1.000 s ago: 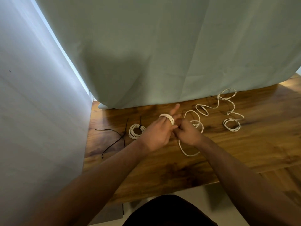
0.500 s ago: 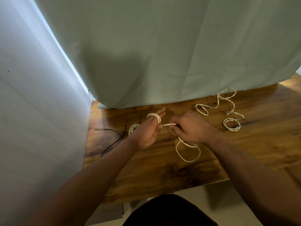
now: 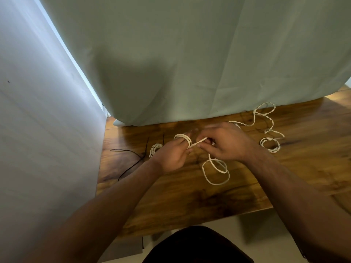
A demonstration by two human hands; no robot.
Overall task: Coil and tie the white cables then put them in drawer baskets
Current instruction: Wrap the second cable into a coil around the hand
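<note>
Wooden worktop [image 3: 190,202] runs ahead of you, backed by a pale green curtain [image 3: 190,63], with a white wall [image 3: 38,130] close on your left. Your left hand [image 3: 171,158] is just over the wood with the white cable [image 3: 182,138] wound in several turns round its fingers. The thumb closes against the turns, so the hand keeps hold of the coil. From there a short taut strand runs to your right hand [image 3: 228,145], whose curled fingers pinch it just beside the left fingertips. Below the right hand the slack drops to the worktop and lies in loose loops [image 3: 216,173]. Just beyond your left wrist sits a coiled white bundle [image 3: 154,149], with black ties [image 3: 133,162] just beside it on the left. Farther right, well apart from your hands, a far cable [image 3: 269,128], also white, wanders across the wood and ends in a small coil. Your right hand hides whether it joins the piece you hold.
</note>
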